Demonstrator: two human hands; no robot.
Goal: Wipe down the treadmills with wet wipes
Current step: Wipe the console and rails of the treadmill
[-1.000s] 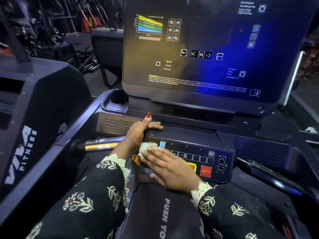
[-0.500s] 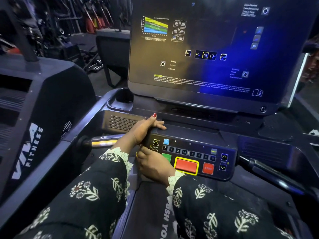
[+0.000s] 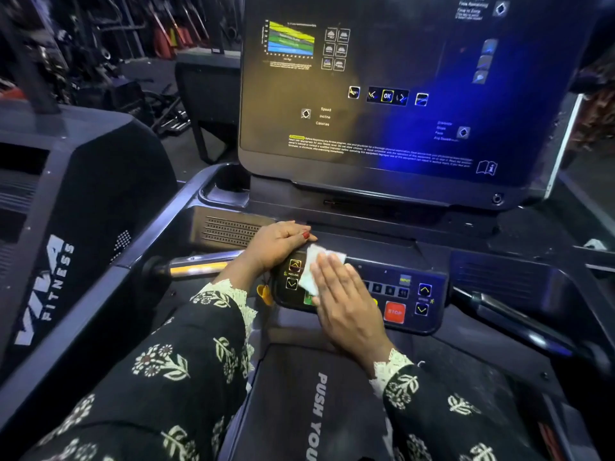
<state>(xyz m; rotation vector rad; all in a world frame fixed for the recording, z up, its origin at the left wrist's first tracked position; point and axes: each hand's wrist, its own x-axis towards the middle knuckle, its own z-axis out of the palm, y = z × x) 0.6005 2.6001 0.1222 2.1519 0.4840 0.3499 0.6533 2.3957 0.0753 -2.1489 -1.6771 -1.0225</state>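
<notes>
Gym, "VIA FITNESS" logo (image 3: 43, 287) 9 o'clock | right hand (image 3: 346, 304) flat-fingered on wet wipe (image 3: 312, 261), "INCLINE" keypad (image 3: 409, 294) | left hand (image 3: 276, 242) fingers loose, empty

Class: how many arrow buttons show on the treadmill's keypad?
4. At the dark keypad's left end, yellow up-arrow button above yellow down-arrow button; at its right end, blue up-arrow button above blue down-arrow button. The right hand and white wet wipe may hide more.

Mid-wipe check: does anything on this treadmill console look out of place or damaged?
Only a small white crumpled scrap on the dark console ledge at far right, possibly a stray wipe; too small to tell. No damage or spill shows elsewhere.
</notes>
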